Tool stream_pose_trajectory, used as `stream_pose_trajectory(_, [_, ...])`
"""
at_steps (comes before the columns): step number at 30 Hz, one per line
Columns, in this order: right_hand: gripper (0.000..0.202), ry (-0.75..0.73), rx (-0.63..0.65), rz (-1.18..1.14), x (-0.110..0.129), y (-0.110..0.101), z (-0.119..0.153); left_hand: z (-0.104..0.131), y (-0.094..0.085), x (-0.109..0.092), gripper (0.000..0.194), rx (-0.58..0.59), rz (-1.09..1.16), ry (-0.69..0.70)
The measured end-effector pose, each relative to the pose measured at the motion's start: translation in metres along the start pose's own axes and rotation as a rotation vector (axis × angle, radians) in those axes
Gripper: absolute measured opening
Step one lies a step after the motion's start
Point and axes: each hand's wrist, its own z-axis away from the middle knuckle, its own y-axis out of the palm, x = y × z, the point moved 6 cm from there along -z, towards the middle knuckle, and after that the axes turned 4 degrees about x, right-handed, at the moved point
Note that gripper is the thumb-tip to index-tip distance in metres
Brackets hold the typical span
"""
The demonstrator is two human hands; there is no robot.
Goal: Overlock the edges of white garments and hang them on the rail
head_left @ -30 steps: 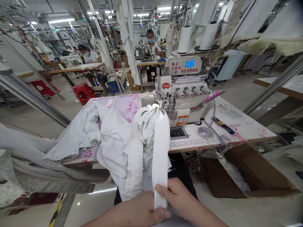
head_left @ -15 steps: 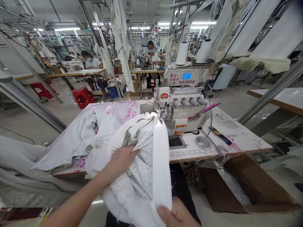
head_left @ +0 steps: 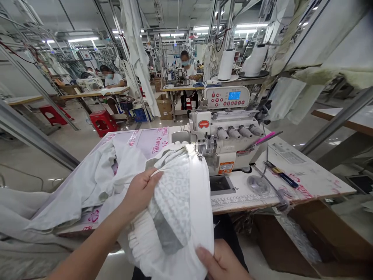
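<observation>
A white garment (head_left: pixel 173 190) with a pale spotted pattern and a gathered white waistband (head_left: pixel 201 202) hangs over the table's front edge. Its far end lies under the presser foot of the overlock sewing machine (head_left: pixel 230 136), where a lamp glows. My left hand (head_left: pixel 142 188) is closed on the patterned cloth left of the band, thumb and fingers pinching a fold. Lower down, my right hand (head_left: pixel 218 258) grips the band's near end, thumb on top. The fingers beneath the cloth are hidden.
More white cloth (head_left: pixel 96 179) is heaped on the left of the table. Thread snips (head_left: pixel 281 174) and a clear bobbin-like disc (head_left: pixel 258 184) lie at the right. Below stands a cardboard box (head_left: pixel 276 241). Thread cones (head_left: pixel 226 65) rise behind the machine; people sit at machines farther back.
My left hand has shifted slightly left and up, pulling the patterned cloth flatter and opening the garment. My right hand keeps its hold on the band. The view has tilted slightly.
</observation>
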Motion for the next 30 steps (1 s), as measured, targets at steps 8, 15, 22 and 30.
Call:
stream_pose_trajectory(8, [0.051, -0.049, -0.028, 0.036, 0.021, -0.030, -0.038, -0.045, -0.011, -0.011, 0.027, -0.169, -0.158, 0.112])
stream_pose_trajectory(15, [0.050, -0.040, -0.050, 0.031, 0.032, -0.053, -0.066, -0.077, -0.021, -0.022, 0.027, -0.236, -0.242, 0.218])
stream_pose_trajectory(22, [0.047, -0.099, -0.099, -0.024, 0.046, -0.077, -0.102, -0.110, -0.031, -0.033, 0.021, -0.352, -0.342, 0.279])
stream_pose_trajectory(30, [0.048, 0.009, -0.134, -0.118, 0.048, -0.081, -0.107, -0.009, 0.061, -0.030, 0.029, 0.329, -0.105, 0.222])
